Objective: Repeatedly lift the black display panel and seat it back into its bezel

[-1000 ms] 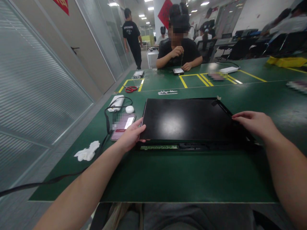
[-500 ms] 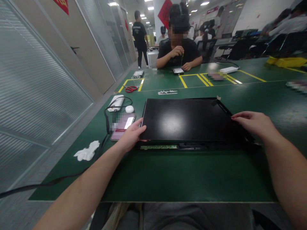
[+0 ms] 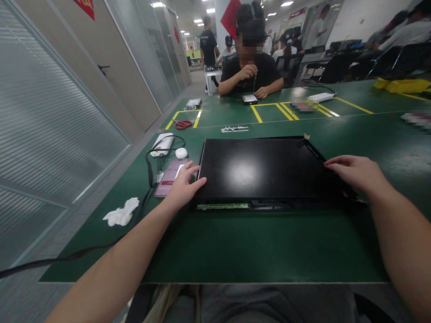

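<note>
A flat black display panel [image 3: 256, 168] lies in a shallow black frame [image 3: 314, 150] on the green table. Along the near edge a strip of green circuit board [image 3: 222, 206] is exposed. My left hand [image 3: 184, 186] is at the panel's left edge, fingers spread, with the thumb resting on the panel's corner. At the right side, my right hand [image 3: 357, 172] pinches the rim of the frame between thumb and fingertips.
Left of the panel lie a phone [image 3: 164, 184], a white earbud case [image 3: 181, 153], a white power bank [image 3: 162, 144] with a black cable, and crumpled tissue [image 3: 121, 212]. Red-handled scissors [image 3: 183, 124] and white strips [image 3: 235, 129] lie beyond. Across the table sits a person [image 3: 251, 72] holding a screwdriver.
My left hand's fingers have come off the panel's left edge and spread apart, and the panel's left side sits slightly lower. My right hand has stayed put. A person in the background walked right.
</note>
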### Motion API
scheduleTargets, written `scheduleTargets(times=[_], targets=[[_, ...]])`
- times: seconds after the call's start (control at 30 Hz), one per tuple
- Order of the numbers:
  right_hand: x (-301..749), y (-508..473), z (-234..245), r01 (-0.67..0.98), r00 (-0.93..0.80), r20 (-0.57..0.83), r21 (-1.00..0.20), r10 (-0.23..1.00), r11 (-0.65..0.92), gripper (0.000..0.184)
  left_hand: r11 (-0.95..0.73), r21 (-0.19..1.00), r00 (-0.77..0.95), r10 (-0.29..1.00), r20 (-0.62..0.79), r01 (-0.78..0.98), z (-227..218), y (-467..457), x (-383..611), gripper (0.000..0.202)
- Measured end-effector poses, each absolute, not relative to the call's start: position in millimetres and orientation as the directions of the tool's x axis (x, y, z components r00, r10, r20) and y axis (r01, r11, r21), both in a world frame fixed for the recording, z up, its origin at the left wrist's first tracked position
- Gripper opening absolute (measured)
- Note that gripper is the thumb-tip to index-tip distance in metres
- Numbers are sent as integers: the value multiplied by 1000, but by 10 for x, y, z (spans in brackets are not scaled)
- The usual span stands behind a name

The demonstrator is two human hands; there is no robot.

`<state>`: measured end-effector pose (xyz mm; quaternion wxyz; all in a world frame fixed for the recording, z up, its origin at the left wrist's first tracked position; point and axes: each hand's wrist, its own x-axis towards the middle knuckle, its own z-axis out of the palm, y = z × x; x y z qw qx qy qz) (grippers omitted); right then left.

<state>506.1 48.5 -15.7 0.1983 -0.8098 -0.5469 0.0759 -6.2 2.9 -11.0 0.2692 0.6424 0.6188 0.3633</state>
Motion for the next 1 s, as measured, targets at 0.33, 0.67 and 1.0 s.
scheduleTargets(times=[0.33,0.67,1.0], targets=[[5164,522,-235,853,376,108,-430,920,-297,33,-117,586,80,993,88,802,-170,35,-91,50],[5070,450,-152,757,421,39,-566,906,-327,30,-151,618,94,988,124,771,-195,32,-100,47],[5150,485,-197,703,402,8,-644,916,-303,33,-168,643,110,985,130,747,-220,35,-125,50]])
